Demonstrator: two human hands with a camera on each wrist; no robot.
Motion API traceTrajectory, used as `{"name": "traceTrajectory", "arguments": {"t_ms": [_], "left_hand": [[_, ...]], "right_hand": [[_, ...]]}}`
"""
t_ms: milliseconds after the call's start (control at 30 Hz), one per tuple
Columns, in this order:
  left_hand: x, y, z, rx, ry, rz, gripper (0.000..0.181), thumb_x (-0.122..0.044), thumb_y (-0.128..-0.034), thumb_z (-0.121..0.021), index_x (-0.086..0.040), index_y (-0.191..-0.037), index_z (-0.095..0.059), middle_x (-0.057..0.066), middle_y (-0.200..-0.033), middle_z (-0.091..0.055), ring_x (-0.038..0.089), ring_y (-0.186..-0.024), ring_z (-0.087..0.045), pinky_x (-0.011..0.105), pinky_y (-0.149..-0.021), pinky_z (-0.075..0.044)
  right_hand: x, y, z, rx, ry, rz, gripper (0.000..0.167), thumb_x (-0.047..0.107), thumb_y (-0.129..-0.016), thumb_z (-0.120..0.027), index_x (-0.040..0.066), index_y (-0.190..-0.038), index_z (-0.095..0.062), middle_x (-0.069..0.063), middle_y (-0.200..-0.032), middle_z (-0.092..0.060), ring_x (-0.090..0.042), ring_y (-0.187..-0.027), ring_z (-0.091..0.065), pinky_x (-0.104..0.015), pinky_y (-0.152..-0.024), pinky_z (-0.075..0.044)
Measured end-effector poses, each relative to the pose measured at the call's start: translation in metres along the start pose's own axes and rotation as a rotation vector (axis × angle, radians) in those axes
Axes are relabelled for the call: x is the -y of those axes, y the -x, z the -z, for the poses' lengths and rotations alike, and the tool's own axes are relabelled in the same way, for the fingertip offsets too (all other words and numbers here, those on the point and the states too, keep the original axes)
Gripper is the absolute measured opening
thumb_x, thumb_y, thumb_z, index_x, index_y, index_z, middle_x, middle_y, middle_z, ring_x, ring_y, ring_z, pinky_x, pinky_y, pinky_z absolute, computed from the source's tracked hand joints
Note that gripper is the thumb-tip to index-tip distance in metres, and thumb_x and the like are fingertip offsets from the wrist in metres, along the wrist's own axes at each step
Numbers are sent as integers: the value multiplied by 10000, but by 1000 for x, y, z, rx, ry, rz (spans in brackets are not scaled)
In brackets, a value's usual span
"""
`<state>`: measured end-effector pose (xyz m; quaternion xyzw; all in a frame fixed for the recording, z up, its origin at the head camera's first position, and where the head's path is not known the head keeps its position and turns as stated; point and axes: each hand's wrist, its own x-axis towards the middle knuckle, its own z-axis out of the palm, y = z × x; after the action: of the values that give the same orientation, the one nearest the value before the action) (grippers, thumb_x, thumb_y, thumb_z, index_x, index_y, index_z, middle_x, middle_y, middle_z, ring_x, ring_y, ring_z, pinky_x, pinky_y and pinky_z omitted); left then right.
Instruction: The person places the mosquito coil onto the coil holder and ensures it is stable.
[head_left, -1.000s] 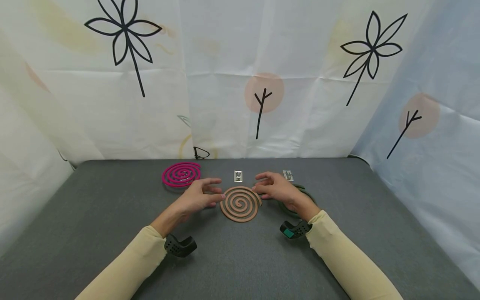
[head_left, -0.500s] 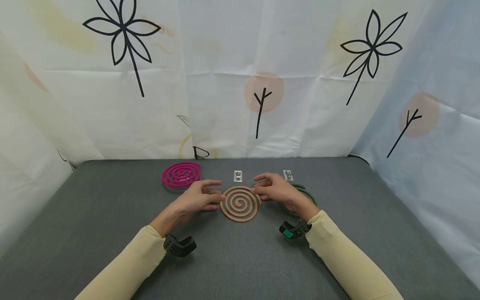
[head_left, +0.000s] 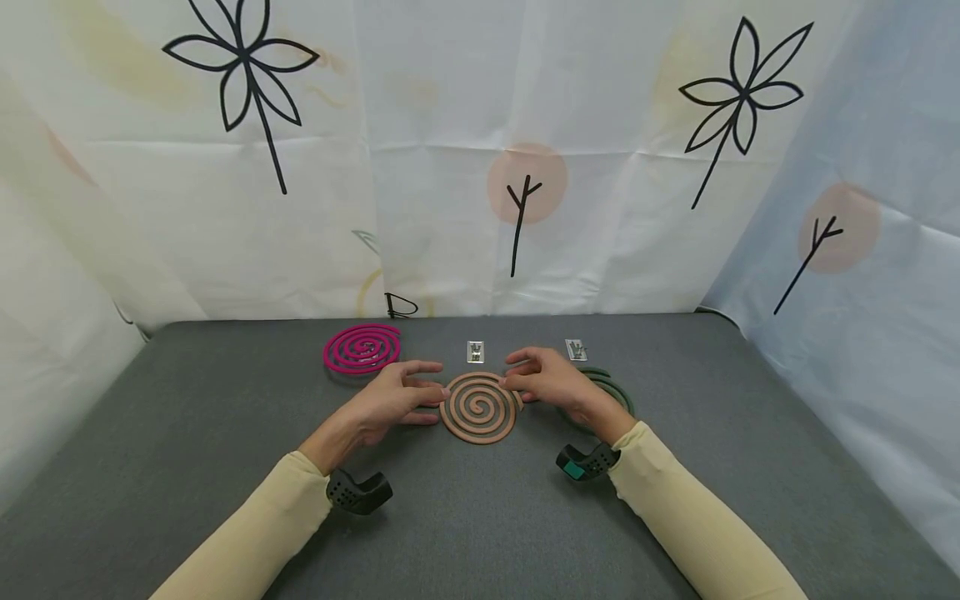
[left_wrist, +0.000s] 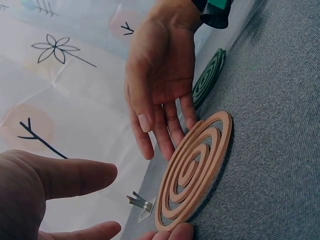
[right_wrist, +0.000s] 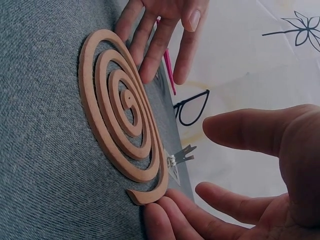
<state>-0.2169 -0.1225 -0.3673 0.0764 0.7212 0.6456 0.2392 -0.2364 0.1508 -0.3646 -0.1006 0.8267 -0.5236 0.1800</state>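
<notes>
Toward the far edge of the grey-covered table, left of its middle, lies a pink coil, with a glint of metal showing at its centre. Just in front of its right side, the left hand grips nothing: its fingers reach out loosely, thumb apart, and the lower fingertips come up to the left rim of the tan coil. How firmly they bear on it cannot be told.

The tan coil lies flat around the middle of the table, nearer the far edge than the near one. Behind it, toward that far edge, sits a metal stand with upright prongs. At the coil's right side is the right hand, also gripping nothing; its lower fingertips appear to touch the coil near its loose outer end. Behind this hand is a second stand, and partly hidden by the wrist lies a green coil.

The step in hand seems to be handling the tan coil from both sides. Its thin, separated turns would probably flex or snap under squeezing, so light, even, low contact suits it best, with the loose end supported and the right wrist clear of the green coil.
</notes>
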Motion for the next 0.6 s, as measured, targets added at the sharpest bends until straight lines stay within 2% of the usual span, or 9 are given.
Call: {"name": "traceTrajectory", "arguments": {"t_ms": [233,600], "left_hand": [[1,1,1,15,15,-15,576,-73,-1042,-555,52,-1549,-311,292,-1416,-494,430,-1335,-486,430,-987,-550],[2,1,0,14,16,-19,576,-64,-1038,-560,57,-1545,-316,305,-1430,-472,427,-1314,-505,433,-999,-541]], "right_hand": [[0,0,-4,-20,-8,-5,508,163,-1001,-657,-49,-1433,-494,-232,-1315,-600,-304,-1088,-634,-425,-899,-558],[-3,-1,-9,-67,-12,-2,471,126,-993,-659,-47,-1407,-518,-225,-1279,-617,-320,-1119,-624,-443,-913,-544]]}}
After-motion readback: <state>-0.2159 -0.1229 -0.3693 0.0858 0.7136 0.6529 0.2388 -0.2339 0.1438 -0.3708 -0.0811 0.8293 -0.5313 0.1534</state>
